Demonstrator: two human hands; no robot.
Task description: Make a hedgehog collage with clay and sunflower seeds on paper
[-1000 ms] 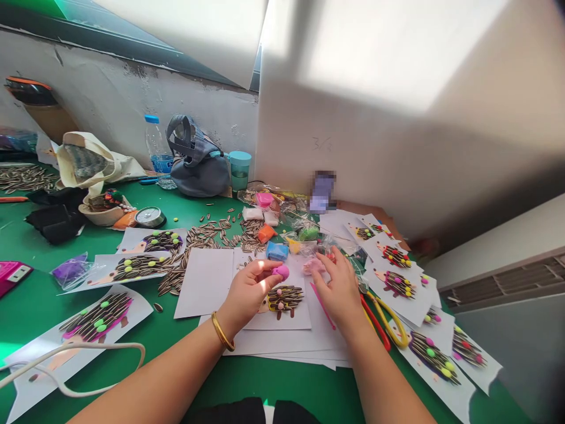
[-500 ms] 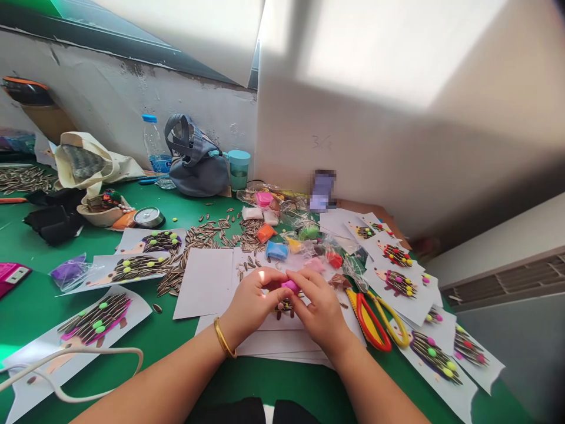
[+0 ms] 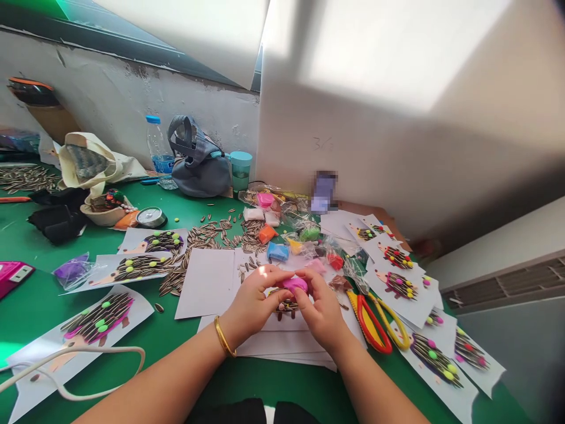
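A lump of magenta modelling clay [image 3: 295,285] is pinched between the fingertips of both hands. My left hand [image 3: 256,297], with a gold bangle at its wrist, grips the lump from the left. From the right, my right hand [image 3: 321,309] closes its thumb and fingers on the same lump. Just under the hands, on white paper [image 3: 265,344], lies a hedgehog picture [image 3: 288,306] with seed spines, partly covered by the fingers. Loose sunflower seeds [image 3: 174,277] lie to the left of the paper.
Red-handled scissors [image 3: 373,324] and yellow-handled scissors [image 3: 399,330] lie right of my hands. Wrapped clay, such as a blue packet [image 3: 278,252], sits beyond them. Finished hedgehog cards [image 3: 399,285] spread at right. A white cable [image 3: 101,350] crosses the left front; a grey bag [image 3: 200,171] stands behind.
More of the magenta clay now shows between my fingers, and it looks wider. My right fingers have shifted around it. The view has moved slightly.
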